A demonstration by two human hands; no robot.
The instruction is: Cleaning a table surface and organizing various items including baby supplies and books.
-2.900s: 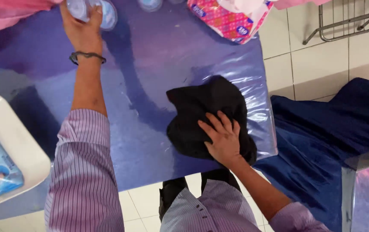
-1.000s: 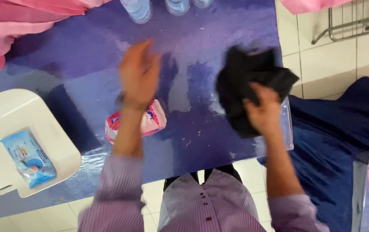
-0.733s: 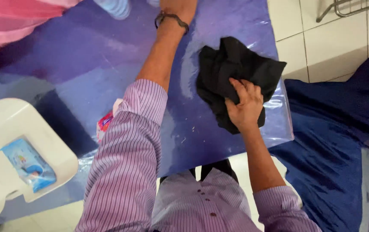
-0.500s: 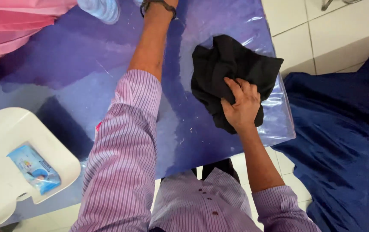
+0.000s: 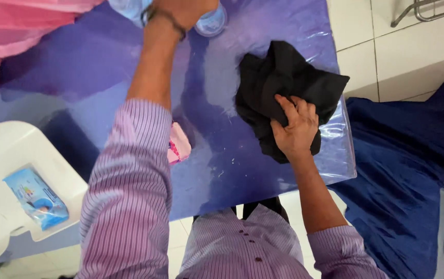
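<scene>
The right hand [image 5: 295,126] has its grip closed on a black cloth [image 5: 279,88], bunching it against the table [image 5: 93,77]. The left hand [image 5: 186,8] reaches a bottle [image 5: 210,21] at the far edge; its grip cannot be told.

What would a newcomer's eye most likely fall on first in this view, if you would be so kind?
Probably the crumpled black cloth on the right side of the glossy purple table, with the right hand gripping its near edge. Next, the left hand stretched to the far edge beside a clear plastic bottle. A blue wipes packet lies on a white chair at the lower left.
</scene>
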